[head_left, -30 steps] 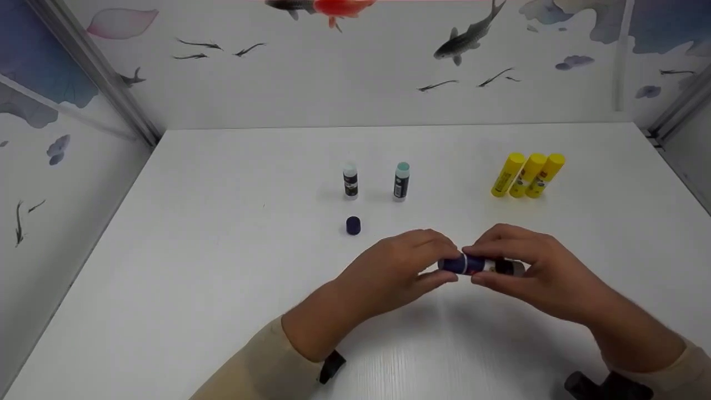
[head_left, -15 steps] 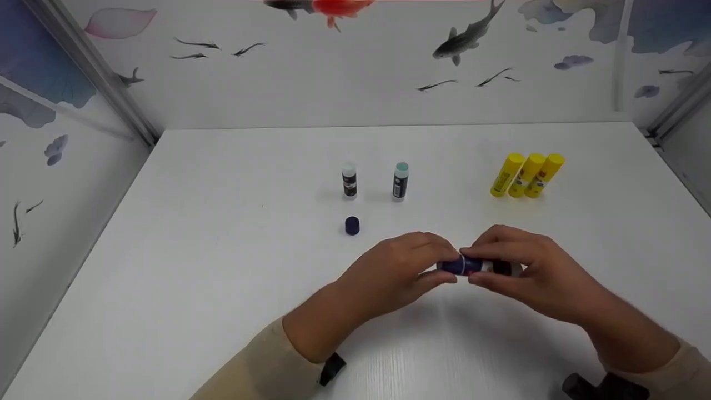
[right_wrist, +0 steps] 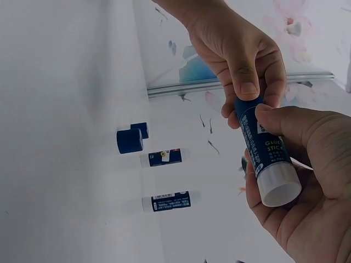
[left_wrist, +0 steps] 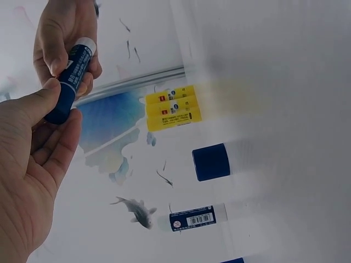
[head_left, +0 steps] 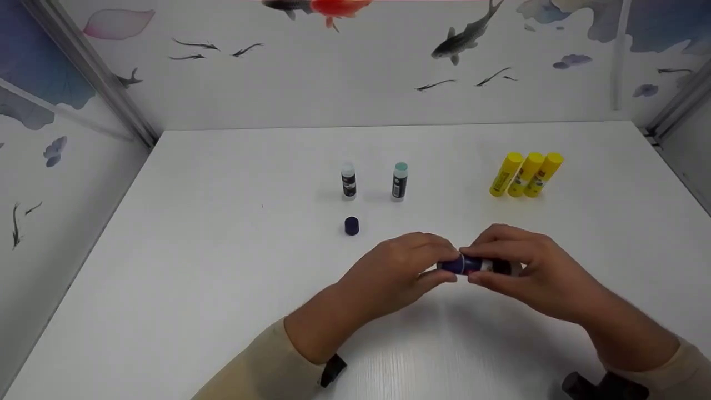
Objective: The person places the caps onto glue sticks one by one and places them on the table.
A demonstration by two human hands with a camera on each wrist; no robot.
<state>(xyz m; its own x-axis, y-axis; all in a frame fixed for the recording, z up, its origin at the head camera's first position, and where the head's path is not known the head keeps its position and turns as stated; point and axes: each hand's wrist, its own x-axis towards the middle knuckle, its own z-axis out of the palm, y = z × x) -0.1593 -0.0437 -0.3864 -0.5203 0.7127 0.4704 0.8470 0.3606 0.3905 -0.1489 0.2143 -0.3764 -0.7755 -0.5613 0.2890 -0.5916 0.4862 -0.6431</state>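
Both hands hold a dark blue glue stick [head_left: 476, 264] sideways above the white table. The left hand [head_left: 402, 269] pinches its blue cap [left_wrist: 61, 109] between thumb and fingers. Around the labelled barrel, towards the white base [right_wrist: 279, 185], curl the right hand's [head_left: 525, 266] thumb and fingers. The cap sits on the barrel, a thin pale line showing at the joint. Two uncapped glue sticks, one on the left [head_left: 349, 182] and one on the right [head_left: 399, 182], stand upright farther back. In front of them is a loose blue cap [head_left: 351, 226]; a second cap [right_wrist: 129, 141] shows in the right wrist view.
Three yellow glue sticks [head_left: 526, 175] stand side by side at the back right. A wall [head_left: 355, 94] printed with fish rises behind the table [head_left: 194, 250], with metal-edged panels at both sides. Black wrist devices [head_left: 333, 371] hang under the sleeves.
Hands and glue stick stay almost still, both hands keeping their grip. The whole head view has shifted very slightly left.
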